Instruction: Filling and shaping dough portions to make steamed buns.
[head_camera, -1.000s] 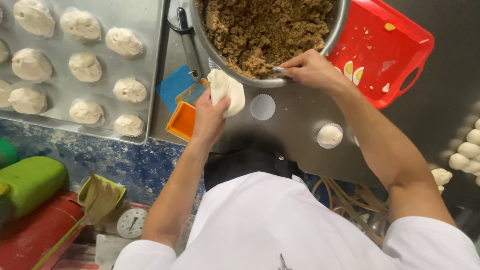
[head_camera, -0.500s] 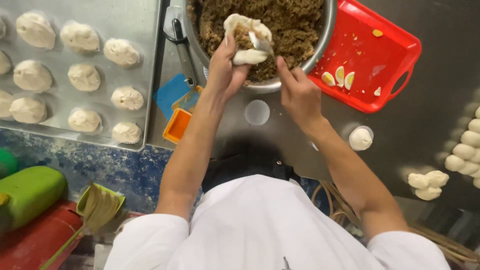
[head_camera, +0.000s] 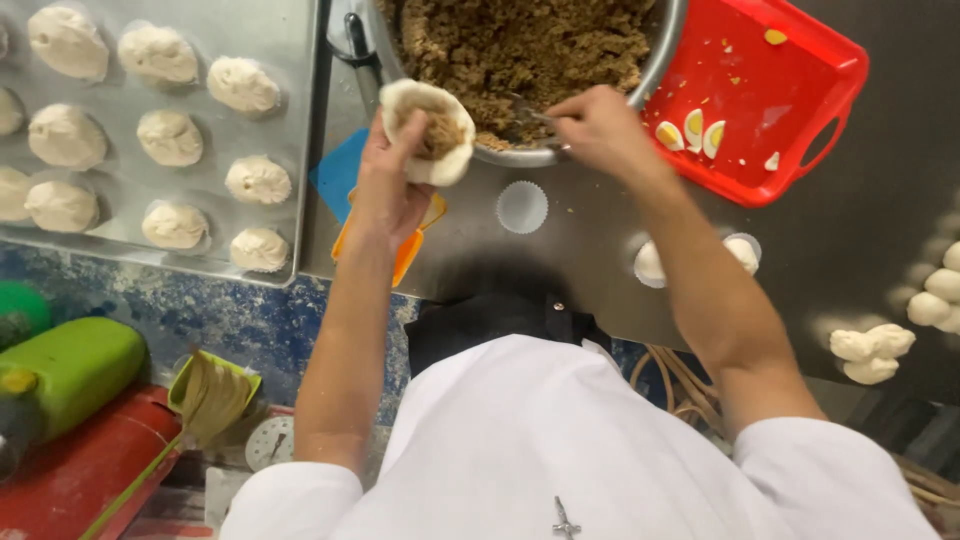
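Dough (head_camera: 432, 130), cupped in my left hand (head_camera: 385, 190) beside the metal bowl (head_camera: 560, 150), is already holding brown filling while my right hand (head_camera: 600, 125) is gripping a fork (head_camera: 525, 110) in the mix. I'm judging that another forkful is risking overfilling, tearing the thin edge or spilling crumbs on the counter.

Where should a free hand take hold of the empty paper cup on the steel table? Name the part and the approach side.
Pinch the paper cup at its fluted rim on the near side, toward the person. It sits upright, mouth up and empty, so its thin wall is free to pinch. The metal bowl crowds its far side, and both hands, left hand and right hand, work above there.
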